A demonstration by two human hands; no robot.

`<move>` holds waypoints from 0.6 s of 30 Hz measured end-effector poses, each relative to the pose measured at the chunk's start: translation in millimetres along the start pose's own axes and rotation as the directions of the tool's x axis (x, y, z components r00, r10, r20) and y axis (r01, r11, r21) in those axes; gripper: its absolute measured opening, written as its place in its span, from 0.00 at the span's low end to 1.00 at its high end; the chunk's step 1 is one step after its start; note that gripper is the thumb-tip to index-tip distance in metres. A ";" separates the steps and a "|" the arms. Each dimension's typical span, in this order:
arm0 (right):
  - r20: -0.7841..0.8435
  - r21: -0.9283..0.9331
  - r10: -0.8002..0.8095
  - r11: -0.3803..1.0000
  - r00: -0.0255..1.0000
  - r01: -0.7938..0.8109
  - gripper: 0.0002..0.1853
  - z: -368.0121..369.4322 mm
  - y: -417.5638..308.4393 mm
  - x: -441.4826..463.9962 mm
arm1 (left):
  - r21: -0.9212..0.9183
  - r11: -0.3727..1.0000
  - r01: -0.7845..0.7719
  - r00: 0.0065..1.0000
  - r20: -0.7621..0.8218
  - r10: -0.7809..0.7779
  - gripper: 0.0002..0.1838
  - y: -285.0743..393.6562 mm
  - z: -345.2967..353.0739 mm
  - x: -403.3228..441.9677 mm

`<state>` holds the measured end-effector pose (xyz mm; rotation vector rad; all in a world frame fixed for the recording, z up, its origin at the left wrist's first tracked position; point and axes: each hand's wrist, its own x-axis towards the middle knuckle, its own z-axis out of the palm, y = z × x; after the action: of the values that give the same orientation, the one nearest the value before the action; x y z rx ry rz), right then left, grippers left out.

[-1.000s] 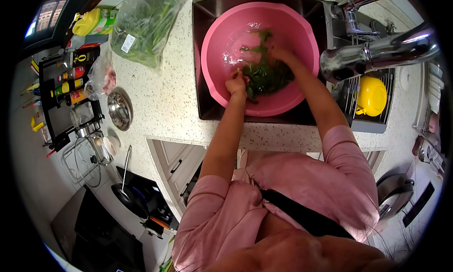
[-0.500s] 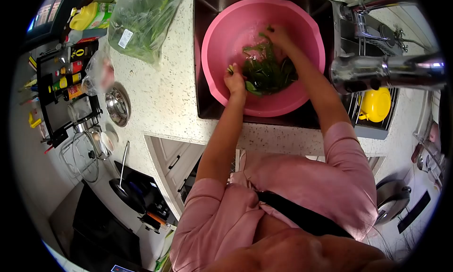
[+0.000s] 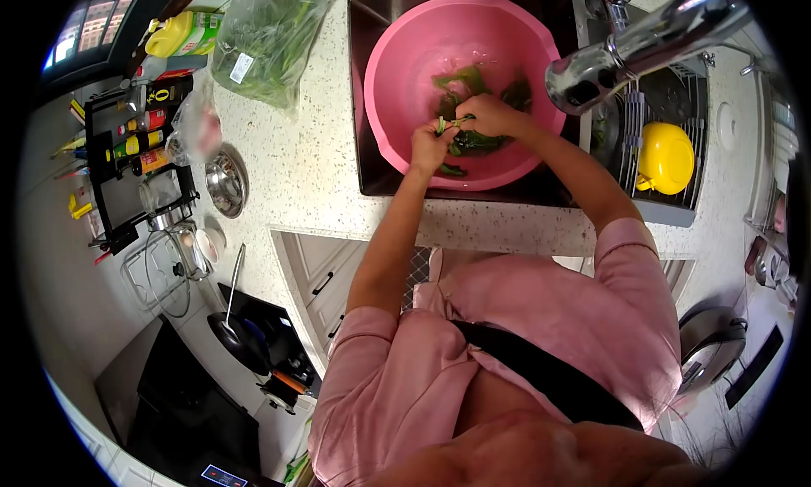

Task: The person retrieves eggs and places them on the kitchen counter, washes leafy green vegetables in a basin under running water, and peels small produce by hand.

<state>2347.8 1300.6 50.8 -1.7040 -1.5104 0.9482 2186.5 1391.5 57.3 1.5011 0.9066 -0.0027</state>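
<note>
A large pink basin (image 3: 401, 73) sits in the dark sink (image 3: 361, 31), with wet leafy greens (image 3: 477, 143) lying in water inside it. My left hand (image 3: 429, 149) is closed round thin green stems (image 3: 444, 125) near the basin's middle. Close beside it, my right hand (image 3: 492, 117) pinches the same stems from the right. Both hands are over the greens and hide part of them. More dark leaves lie beyond my right hand.
A chrome faucet (image 3: 629, 52) reaches over the basin's right edge. Right of the sink, a yellow pot-like item (image 3: 666, 157) sits on a rack. On the left counter are a plastic bag of greens (image 3: 269, 43), a metal bowl (image 3: 225, 181) and a yellow jug (image 3: 182, 34).
My right hand has come down and left from the basin's far side to meet my left hand. My left hand has shifted slightly right. The camera view has turned a little.
</note>
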 end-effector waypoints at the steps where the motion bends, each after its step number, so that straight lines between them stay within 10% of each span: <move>1: -0.020 0.006 -0.003 1.000 1.000 0.003 0.09 0.6 0.9 -3.3 | 0.002 1.000 -0.004 1.000 0.003 0.004 0.09 3.2 0.0 -1.0; 4: -0.017 0.008 0.122 0.993 0.992 -0.122 0.06 -5.9 12.4 -6.6 | 0.284 0.959 0.002 0.999 -0.031 0.007 0.09 6.6 -0.2 -5.1; 8: -0.122 -0.076 0.386 0.915 0.914 -0.396 0.06 -11.0 82.9 9.7 | -0.253 0.952 0.172 0.964 -0.157 -0.216 0.07 11.3 -5.5 -2.7; 11: -0.570 0.372 0.143 0.923 0.809 0.099 0.08 -4.4 102.9 5.5 | -0.349 0.928 0.133 0.948 -0.227 -0.222 0.03 26.9 -18.9 2.2; 14: -0.604 -0.156 0.302 0.863 0.738 -0.481 0.09 -5.4 64.7 6.7 | -0.320 0.945 0.066 0.951 -0.267 -0.156 0.03 36.9 -29.6 10.2; 18: -0.168 0.033 0.395 0.918 0.903 -0.396 0.11 30.5 40.9 6.7 | -0.275 0.959 0.070 0.963 -0.233 -0.137 0.05 29.8 -31.6 11.5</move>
<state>2343.1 1303.0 -0.4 -2.0842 -1.0714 0.9676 2194.0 1428.1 82.3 1.2186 1.1411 0.2279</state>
